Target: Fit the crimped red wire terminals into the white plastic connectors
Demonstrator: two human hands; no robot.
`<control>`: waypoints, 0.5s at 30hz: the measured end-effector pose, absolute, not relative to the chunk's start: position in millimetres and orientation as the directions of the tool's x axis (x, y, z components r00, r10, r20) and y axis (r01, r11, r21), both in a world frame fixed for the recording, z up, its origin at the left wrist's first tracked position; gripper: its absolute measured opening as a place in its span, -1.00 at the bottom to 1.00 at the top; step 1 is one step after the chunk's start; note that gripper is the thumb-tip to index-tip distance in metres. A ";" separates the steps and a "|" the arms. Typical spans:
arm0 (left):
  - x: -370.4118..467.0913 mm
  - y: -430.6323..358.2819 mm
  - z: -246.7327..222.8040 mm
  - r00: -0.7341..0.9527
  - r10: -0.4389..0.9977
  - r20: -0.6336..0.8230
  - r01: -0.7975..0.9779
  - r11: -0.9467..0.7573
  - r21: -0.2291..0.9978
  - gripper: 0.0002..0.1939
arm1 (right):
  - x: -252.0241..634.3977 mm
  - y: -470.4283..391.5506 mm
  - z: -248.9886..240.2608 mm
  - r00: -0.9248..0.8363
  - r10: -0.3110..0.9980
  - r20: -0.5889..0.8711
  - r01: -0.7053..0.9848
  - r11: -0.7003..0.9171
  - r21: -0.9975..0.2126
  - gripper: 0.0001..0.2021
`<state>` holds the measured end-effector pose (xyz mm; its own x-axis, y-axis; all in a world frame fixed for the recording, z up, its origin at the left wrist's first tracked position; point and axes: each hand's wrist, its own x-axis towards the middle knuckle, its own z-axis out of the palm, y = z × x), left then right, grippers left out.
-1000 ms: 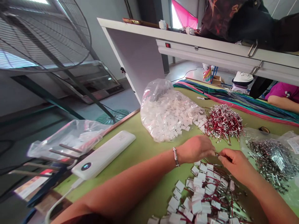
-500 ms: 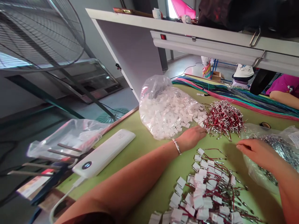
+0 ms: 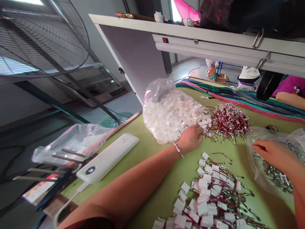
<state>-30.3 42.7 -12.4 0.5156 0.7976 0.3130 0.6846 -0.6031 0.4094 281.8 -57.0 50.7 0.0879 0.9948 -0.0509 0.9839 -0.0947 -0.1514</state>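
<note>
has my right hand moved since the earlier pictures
Yes. Your right hand has moved rightward from just below the red wire pile, and is now over the clear bag of metal pieces.

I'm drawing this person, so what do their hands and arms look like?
Neither the left hand nor right hand wears a glove. A shiny silver bracelet circles the left wrist; none shows on the right. Near the left elbow is dark cloth, maybe a sleeve.

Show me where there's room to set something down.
Bare green tabletop shows between the power bank and the left forearm; a narrower strip runs between the wired connectors and the metal-terminal bag. It's crowded around the red-wire pile.
</note>
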 end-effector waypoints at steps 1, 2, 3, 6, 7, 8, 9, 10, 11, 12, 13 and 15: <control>-29.3 41.3 -12.8 0.508 0.793 0.337 0.681 -0.609 0.407 -0.75 | 282.2 -57.3 53.1 0.067 0.994 -0.085 0.985 -0.079 -0.152 -0.76; -28.5 40.6 -13.4 0.503 0.784 0.364 0.674 -0.619 0.403 -0.74 | 283.2 -57.8 55.5 0.047 0.993 -0.105 0.986 -0.064 -0.157 -0.73; -27.7 40.9 -13.9 0.497 0.775 0.390 0.667 -0.629 0.400 -0.73 | 284.9 -58.6 57.9 0.032 0.994 -0.105 0.985 -0.049 -0.166 -0.71; -23.8 48.0 -11.9 0.482 0.771 0.417 0.675 -0.630 0.384 -0.70 | 292.6 -61.7 64.1 -0.007 0.999 -0.034 0.978 0.000 -0.209 -0.68; -21.3 52.2 -9.4 0.476 0.780 0.407 0.693 -0.617 0.373 -0.70 | 295.2 -62.7 65.9 -0.022 1.000 -0.014 0.975 0.018 -0.221 -0.68; -17.9 57.2 -6.4 0.469 0.796 0.383 0.721 -0.595 0.355 -0.70 | 297.5 -63.8 67.7 -0.025 1.000 0.003 0.973 0.025 -0.228 -0.68; -13.8 62.5 -2.9 0.456 0.818 0.351 0.754 -0.565 0.336 -0.70 | 299.2 -64.9 69.4 -0.019 1.000 0.013 0.973 0.022 -0.231 -0.68; -9.0 67.9 0.4 0.436 0.842 0.318 0.788 -0.528 0.317 -0.70 | 300.4 -66.1 71.0 -0.009 1.000 0.018 0.973 0.013 -0.232 -0.68; -3.8 73.0 3.2 0.421 0.863 0.279 0.818 -0.494 0.295 -0.71 | 301.1 -67.6 72.4 -0.002 1.000 0.018 0.973 0.006 -0.232 -0.68; 1.7 77.5 5.2 0.410 0.875 0.255 0.834 -0.473 0.283 -0.71 | 301.3 -69.3 73.7 -0.004 1.000 0.016 0.972 0.008 -0.234 -0.69; 7.3 81.2 6.3 0.405 0.883 0.239 0.843 -0.461 0.275 -0.72 | 301.2 -71.3 74.8 -0.020 1.000 0.021 0.970 0.024 -0.241 -0.71; 17.8 85.7 5.4 0.405 0.885 0.228 0.844 -0.458 0.278 -0.77 | 301.0 -76.2 76.5 -0.050 0.991 0.123 0.959 0.082 -0.272 -0.75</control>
<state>17.8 85.7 5.4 0.4052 0.8854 0.2277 0.8445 -0.4579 0.2779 301.0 -76.2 76.5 -0.0497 0.9912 0.1226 0.9589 0.0817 -0.2716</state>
